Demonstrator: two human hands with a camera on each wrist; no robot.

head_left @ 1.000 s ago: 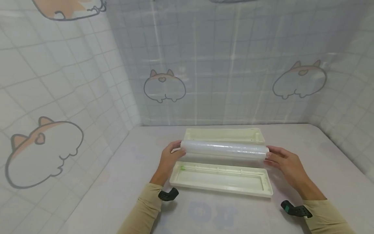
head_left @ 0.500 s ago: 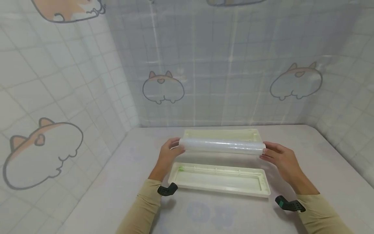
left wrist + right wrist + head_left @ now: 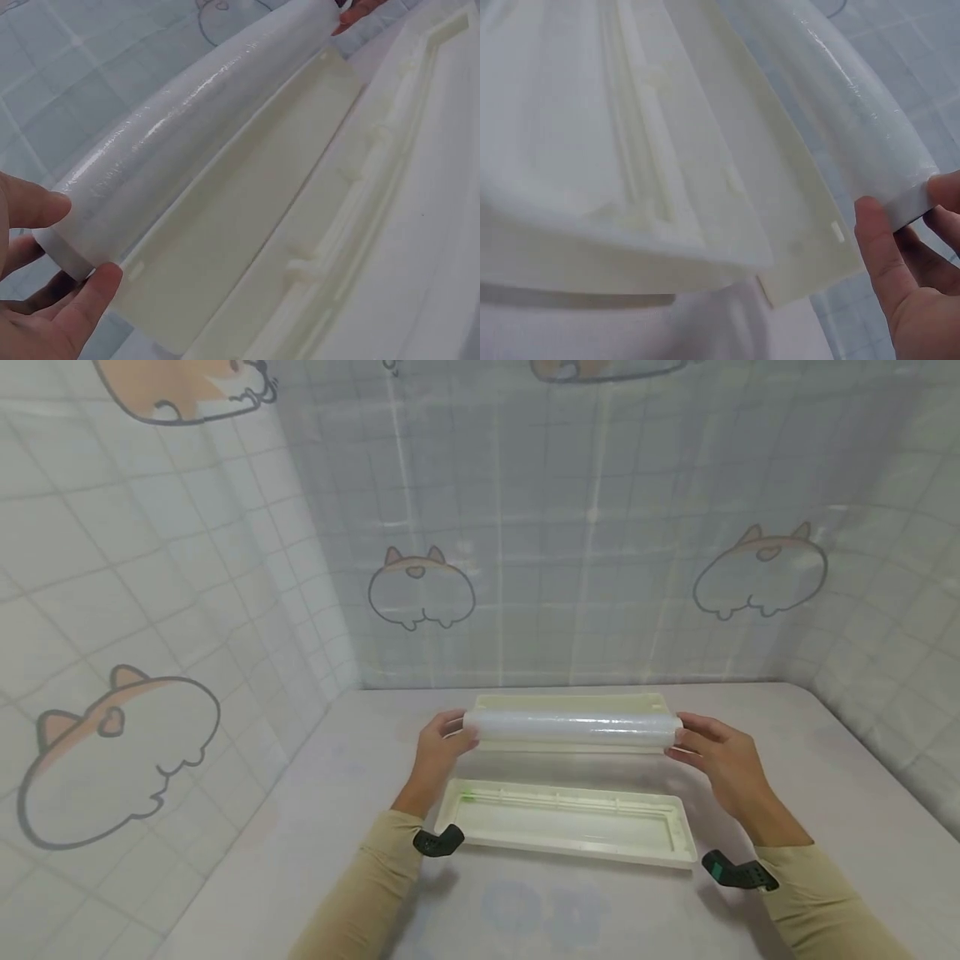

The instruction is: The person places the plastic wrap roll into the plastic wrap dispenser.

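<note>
A roll of clear plastic wrap [image 3: 572, 727] is held level by its two ends. My left hand [image 3: 438, 750] grips its left end; in the left wrist view the thumb and fingers [image 3: 94, 304] curl about the rim. At the other end, my right hand [image 3: 722, 764] pinches the roll between thumb and fingers, as the right wrist view also shows. Behind and below the roll lies a cream plastic box base [image 3: 570, 702], partly hidden by it. Nearer to me, a shallow cream lid [image 3: 566, 822] lies with its inside up, a green bit at its left corner.
The pieces lie on a pale cloth-covered table [image 3: 315, 860]. A grid-patterned curtain [image 3: 585, 568] with cartoon corgis stands at the back and sides. A dark band with a black module [image 3: 438, 841] sits on each wrist.
Both hands have carried the roll slightly up and away from me, so it now covers more of the rear box. The lid has stayed where it was.
</note>
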